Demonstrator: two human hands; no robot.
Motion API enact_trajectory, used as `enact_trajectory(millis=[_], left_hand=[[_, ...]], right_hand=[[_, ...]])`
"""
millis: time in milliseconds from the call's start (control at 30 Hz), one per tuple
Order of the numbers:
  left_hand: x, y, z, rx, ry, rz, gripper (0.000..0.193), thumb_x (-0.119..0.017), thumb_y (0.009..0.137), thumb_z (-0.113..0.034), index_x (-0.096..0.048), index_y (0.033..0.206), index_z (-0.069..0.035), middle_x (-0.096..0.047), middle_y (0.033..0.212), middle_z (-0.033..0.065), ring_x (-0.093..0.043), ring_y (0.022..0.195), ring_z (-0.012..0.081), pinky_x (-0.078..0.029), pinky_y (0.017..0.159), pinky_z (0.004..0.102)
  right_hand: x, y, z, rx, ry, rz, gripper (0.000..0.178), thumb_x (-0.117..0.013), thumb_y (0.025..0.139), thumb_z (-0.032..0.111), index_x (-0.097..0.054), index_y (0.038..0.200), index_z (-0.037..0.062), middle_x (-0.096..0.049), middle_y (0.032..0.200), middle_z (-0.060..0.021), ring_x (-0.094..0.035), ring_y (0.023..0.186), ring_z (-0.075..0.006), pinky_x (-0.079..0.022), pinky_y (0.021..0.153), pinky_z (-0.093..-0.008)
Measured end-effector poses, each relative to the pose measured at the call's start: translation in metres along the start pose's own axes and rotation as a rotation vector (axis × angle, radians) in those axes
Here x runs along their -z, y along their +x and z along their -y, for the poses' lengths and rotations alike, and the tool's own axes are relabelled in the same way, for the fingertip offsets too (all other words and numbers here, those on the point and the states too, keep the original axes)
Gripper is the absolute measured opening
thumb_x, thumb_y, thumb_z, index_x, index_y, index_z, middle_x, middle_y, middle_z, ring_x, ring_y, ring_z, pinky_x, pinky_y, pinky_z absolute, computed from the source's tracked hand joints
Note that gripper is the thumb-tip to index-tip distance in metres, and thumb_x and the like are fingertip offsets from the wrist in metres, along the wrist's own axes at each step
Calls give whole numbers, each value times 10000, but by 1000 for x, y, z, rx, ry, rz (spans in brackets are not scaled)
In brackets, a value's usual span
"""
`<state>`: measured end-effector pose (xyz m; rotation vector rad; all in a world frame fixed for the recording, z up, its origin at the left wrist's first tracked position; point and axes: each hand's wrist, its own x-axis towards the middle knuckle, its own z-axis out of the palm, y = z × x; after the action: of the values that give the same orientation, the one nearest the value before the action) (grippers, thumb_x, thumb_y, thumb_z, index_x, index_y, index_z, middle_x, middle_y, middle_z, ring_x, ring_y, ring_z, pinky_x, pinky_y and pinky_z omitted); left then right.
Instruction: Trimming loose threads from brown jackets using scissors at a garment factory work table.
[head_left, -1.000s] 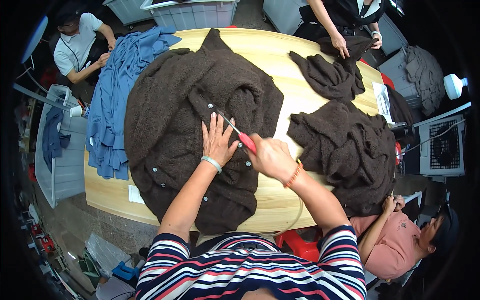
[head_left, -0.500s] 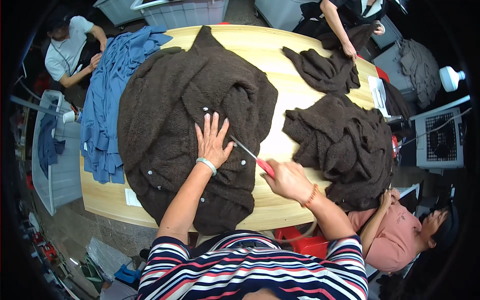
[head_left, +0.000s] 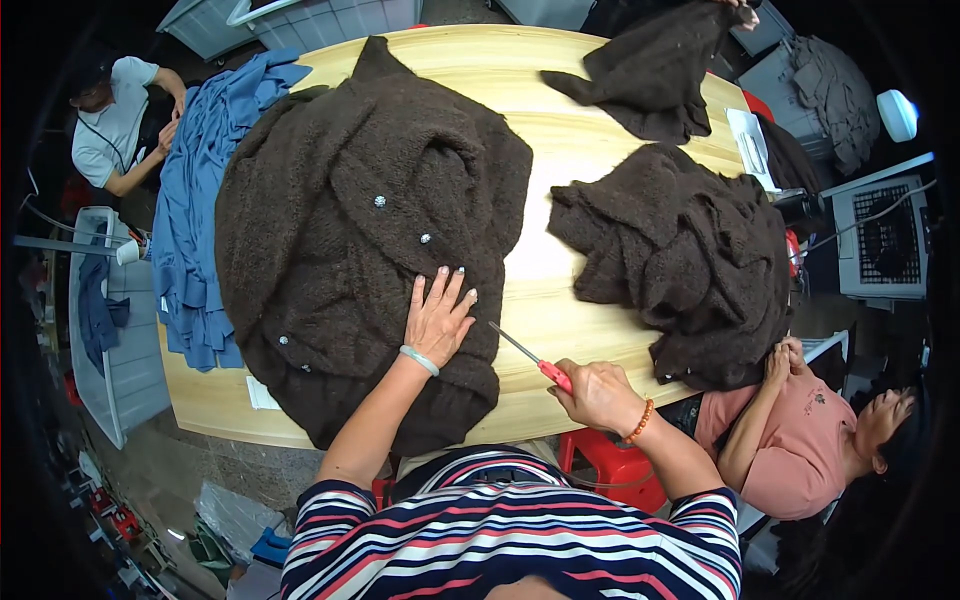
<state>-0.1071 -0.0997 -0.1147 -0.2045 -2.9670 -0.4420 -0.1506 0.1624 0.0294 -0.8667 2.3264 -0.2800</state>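
A large heap of dark brown fuzzy knitwear [head_left: 330, 220] lies in front of me, with several shiny round buttons on it. My left hand [head_left: 440, 328] rests flat on its lower right part, fingers spread. In my right hand [head_left: 603, 398] is a red-handled tool [head_left: 555, 376] with a long, thin, pointed metal end; whether it is a blade or a shaft I cannot tell. Its tip points up and left and ends close to the right edge of the knitwear, a short way from my left fingers.
A second brown knit pile [head_left: 690, 260] lies to the right. Blue garments [head_left: 205, 220] hang over the table's left edge. A person [head_left: 125, 130] stands far left; another in a pink shirt [head_left: 800, 440] is at the right. Someone at the far right holds up brown knitwear [head_left: 655, 75].
My left hand has slid down and right, uncovering buttons. My right hand has drawn the tool back from the knitwear, down and right. The far-right person has lifted a brown garment.
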Motion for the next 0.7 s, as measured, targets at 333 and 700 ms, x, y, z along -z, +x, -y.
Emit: enact_trajectory(millis=[333,700], left_hand=[[1,5,-4,19,9,-84,413,-726,801,-258,-653,1198,-171,-524,1363,78,-399,1344,294,-225,1121,541],[22,60,51,413,-368,-343,228,-698,817,-76,-631,1029,-28,-620,860,110,-623,786,308,-512,698,415]], right_hand=[[-11,-11,-23,-36,10,83,252,-616,878,255,-616,1008,39,-659,689,-195,-675,680,-364,-527,636,-468],[21,36,13,72,82,-225,193,-617,863,205,-578,973,51,-631,633,-178,-659,630,-367,-516,610,-473]])
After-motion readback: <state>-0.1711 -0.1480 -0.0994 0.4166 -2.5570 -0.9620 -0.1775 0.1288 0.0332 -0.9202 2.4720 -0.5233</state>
